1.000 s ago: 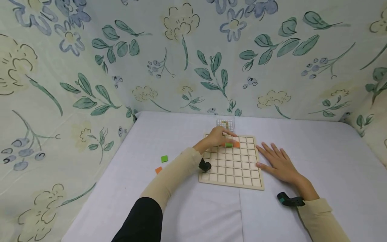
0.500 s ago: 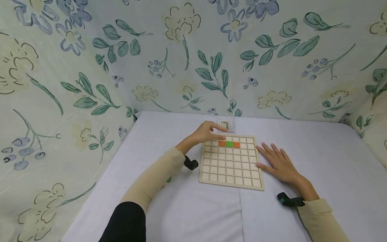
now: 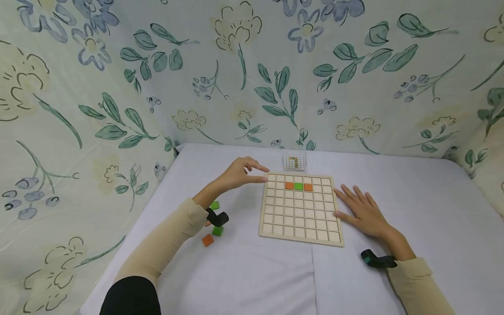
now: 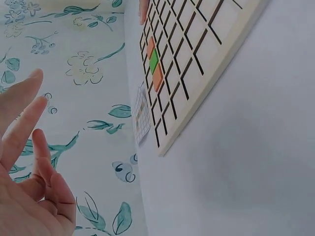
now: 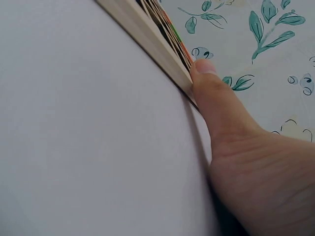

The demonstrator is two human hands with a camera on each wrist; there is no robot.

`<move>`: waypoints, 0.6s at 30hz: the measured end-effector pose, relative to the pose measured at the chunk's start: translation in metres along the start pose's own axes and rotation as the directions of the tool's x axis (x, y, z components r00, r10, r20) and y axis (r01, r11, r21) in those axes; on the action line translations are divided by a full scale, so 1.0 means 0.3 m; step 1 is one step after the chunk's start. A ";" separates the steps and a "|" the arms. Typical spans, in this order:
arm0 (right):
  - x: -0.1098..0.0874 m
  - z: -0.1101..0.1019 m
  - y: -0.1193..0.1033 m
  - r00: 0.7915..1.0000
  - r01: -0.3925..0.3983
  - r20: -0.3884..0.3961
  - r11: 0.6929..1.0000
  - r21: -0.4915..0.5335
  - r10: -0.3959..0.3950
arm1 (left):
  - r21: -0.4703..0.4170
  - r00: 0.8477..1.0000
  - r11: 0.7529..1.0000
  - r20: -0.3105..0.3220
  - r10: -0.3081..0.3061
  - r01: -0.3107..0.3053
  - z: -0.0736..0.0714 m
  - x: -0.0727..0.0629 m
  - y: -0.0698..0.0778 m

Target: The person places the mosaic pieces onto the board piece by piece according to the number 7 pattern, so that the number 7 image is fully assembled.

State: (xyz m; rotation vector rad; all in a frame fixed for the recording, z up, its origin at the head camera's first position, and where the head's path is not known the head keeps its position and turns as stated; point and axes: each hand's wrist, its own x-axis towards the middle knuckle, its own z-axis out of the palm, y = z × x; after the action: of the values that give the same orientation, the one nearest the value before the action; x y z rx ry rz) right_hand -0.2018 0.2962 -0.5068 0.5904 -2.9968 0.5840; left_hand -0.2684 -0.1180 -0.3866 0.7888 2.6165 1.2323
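A wooden grid board (image 3: 299, 210) lies on the white-covered table. In its second row from the back sit an orange tile (image 3: 289, 186), a green tile (image 3: 299, 187) and another orange tile (image 3: 308, 187), side by side. My left hand (image 3: 239, 173) hovers off the board's back left corner, thumb and index finger apart, with nothing between them; the left wrist view also shows this bare hand (image 4: 34, 182). My right hand (image 3: 364, 214) lies flat at the board's right edge, fingers spread. In the right wrist view its thumb (image 5: 216, 96) touches the board's side.
Loose tiles lie left of the board, partly under my left forearm: a green tile (image 3: 218, 231), an orange tile (image 3: 208, 240), another green tile (image 3: 214, 205) and a mostly hidden orange one. A printed grid card (image 3: 293, 162) lies behind the board. Floral cloth (image 3: 252, 87) hangs at the back.
My left hand has drawn back leftward from over the tiles on the board, uncovering all three. My right hand stays in place. Loose tiles by the left forearm have come into view.
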 end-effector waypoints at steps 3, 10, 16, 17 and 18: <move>0.001 -0.002 -0.002 1.000 0.002 -0.003 1.000 0.000 -0.002 | 0.002 1.000 1.000 -0.018 -0.014 0.014 -0.027 -0.045 -0.014; 0.004 -0.011 -0.009 1.000 0.006 -0.002 1.000 -0.004 -0.006 | 0.008 0.997 1.000 -0.074 -0.021 0.022 -0.079 -0.145 -0.073; 0.002 -0.003 0.001 1.000 0.004 0.004 1.000 -0.006 -0.004 | -0.021 0.995 0.998 -0.088 -0.056 0.054 -0.107 -0.235 -0.140; 0.002 -0.003 0.001 1.000 0.004 0.004 1.000 -0.005 -0.004 | -0.030 0.994 0.998 -0.089 -0.065 0.062 -0.112 -0.249 -0.153; 0.002 -0.003 0.000 1.000 0.004 0.003 1.000 -0.004 -0.004 | -0.041 0.993 0.997 -0.091 -0.074 0.070 -0.116 -0.263 -0.164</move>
State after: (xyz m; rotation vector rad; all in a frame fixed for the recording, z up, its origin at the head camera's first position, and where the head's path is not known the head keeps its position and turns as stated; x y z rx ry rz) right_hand -0.2024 0.2964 -0.5059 0.5976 -2.9982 0.5773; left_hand -0.2327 -0.2081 -0.4079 0.6399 2.6596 1.3246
